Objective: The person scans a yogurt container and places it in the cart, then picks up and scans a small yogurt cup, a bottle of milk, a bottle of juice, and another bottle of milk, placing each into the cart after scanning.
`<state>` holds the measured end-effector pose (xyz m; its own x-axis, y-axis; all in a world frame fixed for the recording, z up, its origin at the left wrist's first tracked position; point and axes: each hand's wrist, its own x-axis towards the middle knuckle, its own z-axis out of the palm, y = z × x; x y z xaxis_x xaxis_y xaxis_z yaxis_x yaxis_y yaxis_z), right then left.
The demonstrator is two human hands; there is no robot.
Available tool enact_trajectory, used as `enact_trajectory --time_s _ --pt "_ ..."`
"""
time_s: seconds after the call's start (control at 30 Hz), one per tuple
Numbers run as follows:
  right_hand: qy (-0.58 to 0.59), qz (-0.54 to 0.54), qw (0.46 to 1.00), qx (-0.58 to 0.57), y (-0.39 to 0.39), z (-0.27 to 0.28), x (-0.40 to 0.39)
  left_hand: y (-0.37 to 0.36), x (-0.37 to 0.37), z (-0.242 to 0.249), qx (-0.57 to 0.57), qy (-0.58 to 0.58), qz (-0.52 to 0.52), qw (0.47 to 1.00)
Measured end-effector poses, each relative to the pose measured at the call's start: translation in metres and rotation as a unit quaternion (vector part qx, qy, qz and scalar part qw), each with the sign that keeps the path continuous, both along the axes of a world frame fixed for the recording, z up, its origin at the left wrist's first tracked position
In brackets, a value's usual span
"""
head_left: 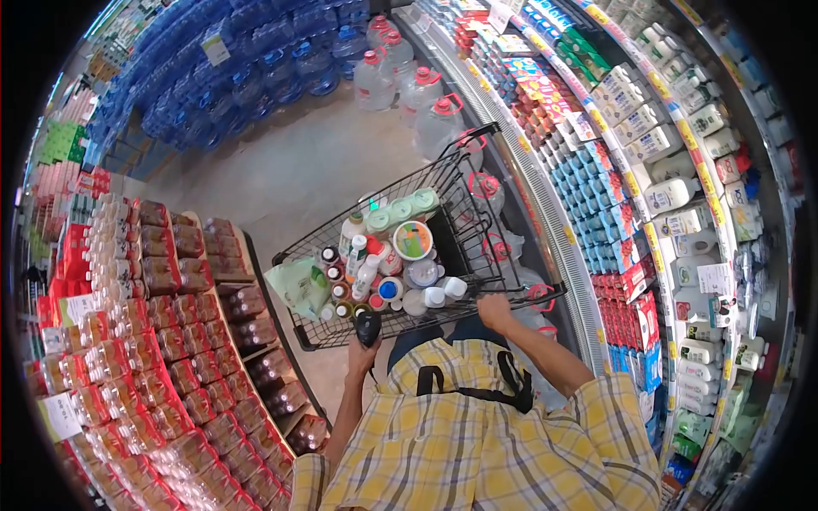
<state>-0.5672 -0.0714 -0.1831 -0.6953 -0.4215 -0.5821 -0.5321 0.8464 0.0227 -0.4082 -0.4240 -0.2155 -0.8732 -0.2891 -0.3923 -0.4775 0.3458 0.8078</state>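
My left hand (361, 354) is closed around a black handheld device (367, 327) at the near edge of the cart. On the right, my right hand (493, 312) is wrapped round the handle of the black wire shopping cart (460, 332). Inside the cart are several bottles and jars, a round tub with a green and orange lid (413, 240), a row of pale green containers (402, 210) and a light green bag (299, 288).
Stacked red-wrapped packs (183, 383) fill the left side. Blue water bottles (247, 85) stand at the back. Large clear jugs with red handles (443, 119) line the base of the dairy shelves (643, 209) on the right.
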Motion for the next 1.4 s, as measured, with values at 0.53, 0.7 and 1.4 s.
enact_trajectory --time_s 0.53,0.7,1.4 --pt "0.025 -0.008 0.999 -0.029 -0.004 -0.003 0.003 -0.011 0.01 -0.016 0.051 -0.025 0.075 0.996" --pt "0.027 -0.025 0.999 -0.034 -0.006 -0.003 0.003 -0.015 0.013 -0.032 0.059 -0.021 0.091 0.994" --pt "0.039 -0.048 0.994 -0.093 -0.03 -0.01 0.009 -0.044 0.003 -0.027 -0.005 -0.056 0.085 0.995"
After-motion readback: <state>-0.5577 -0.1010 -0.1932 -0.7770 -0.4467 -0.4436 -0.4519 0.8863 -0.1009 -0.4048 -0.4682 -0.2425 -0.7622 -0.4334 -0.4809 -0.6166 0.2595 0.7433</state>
